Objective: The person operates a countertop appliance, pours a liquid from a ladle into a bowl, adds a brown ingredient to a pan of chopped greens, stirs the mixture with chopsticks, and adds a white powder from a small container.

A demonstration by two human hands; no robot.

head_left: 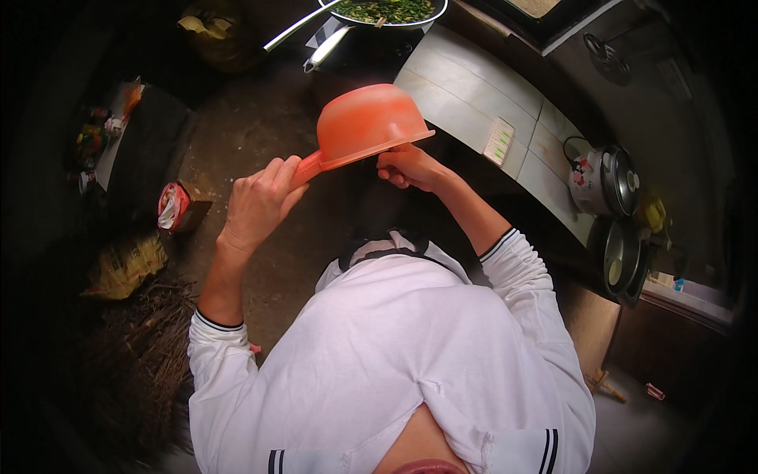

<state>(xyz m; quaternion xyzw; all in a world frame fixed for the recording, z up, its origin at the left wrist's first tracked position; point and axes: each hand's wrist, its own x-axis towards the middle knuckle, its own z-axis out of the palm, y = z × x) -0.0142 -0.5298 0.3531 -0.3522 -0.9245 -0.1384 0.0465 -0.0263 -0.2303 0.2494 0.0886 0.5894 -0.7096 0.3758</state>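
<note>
Head view: nearer than the far pan, our left grip clasps the orange upturned dipper by its handle, probably for leverage, but whether our right grip holds its rim we cannot tell.

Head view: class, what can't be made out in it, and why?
All in the head view:
Inside of the orange dipper: its outer wall hides it.
Far rim of the frying pan: cut off by the top edge.
Contents of the floral pot: covered by its lid.
Right palm: curled fingers hide it.
</note>
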